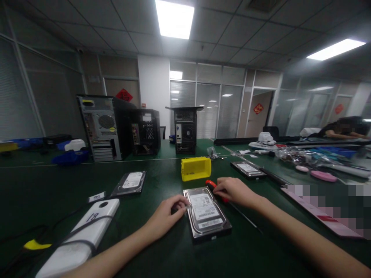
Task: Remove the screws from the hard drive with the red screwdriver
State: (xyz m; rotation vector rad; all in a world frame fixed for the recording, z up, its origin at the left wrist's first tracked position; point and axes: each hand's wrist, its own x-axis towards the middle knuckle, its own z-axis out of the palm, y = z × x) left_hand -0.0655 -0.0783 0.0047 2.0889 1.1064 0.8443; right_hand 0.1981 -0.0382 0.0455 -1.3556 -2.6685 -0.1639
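Observation:
A hard drive (205, 208) with a white label lies face up on the green table in front of me. At its left edge is my left hand (171, 210), fingers curled and thumb drawn in toward them. Something small and pale shows at those fingertips, too small to name. My right hand (232, 190) is closed around the handle of a red and black screwdriver (211, 184), just beyond the drive's right side. The screwdriver's long thin shaft slants toward the lower right, away from the drive. Behind the drive, a yellow plastic box (196, 169) rests on its side.
Two more hard drives lie left (130, 182) and right (248, 170). Computer cases (107, 127) stand at the back. A white power bank-like block (84, 231) with a cable is at left. Plastic bags (298, 156) and a pink strip (321, 212) lie right. A person (344, 129) leans farther back.

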